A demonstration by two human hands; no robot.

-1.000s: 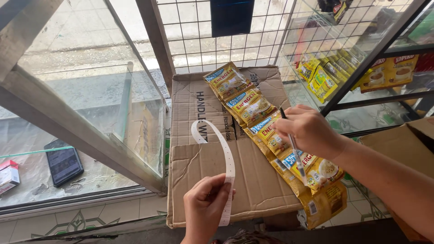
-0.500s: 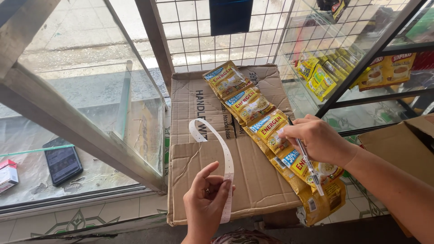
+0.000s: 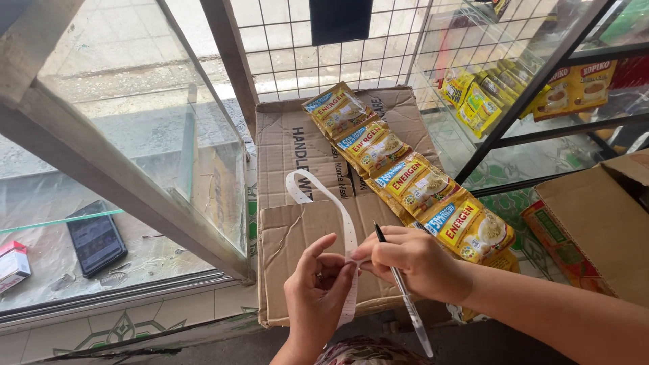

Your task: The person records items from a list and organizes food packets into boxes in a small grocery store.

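Note:
My left hand [image 3: 318,290] pinches a long white paper strip [image 3: 329,203] that curls up over a brown cardboard box [image 3: 297,230]. My right hand [image 3: 412,260] has come beside it, its fingertips on the same strip, and it holds a thin pen [image 3: 403,294] that points down and to the right. A chain of joined yellow drink sachets [image 3: 405,179] lies diagonally across the box, from the top centre down past my right wrist.
A glass display case [image 3: 115,162] stands at the left, with a dark phone [image 3: 96,238] and a small red and white packet [image 3: 12,265] inside. A wire rack [image 3: 514,88] with more yellow sachets is at the upper right. An open brown carton [image 3: 595,223] sits at the right.
My right hand has left the sachet chain and moved down and left with the pen to meet my left hand at the paper strip. The view has shifted slightly downward.

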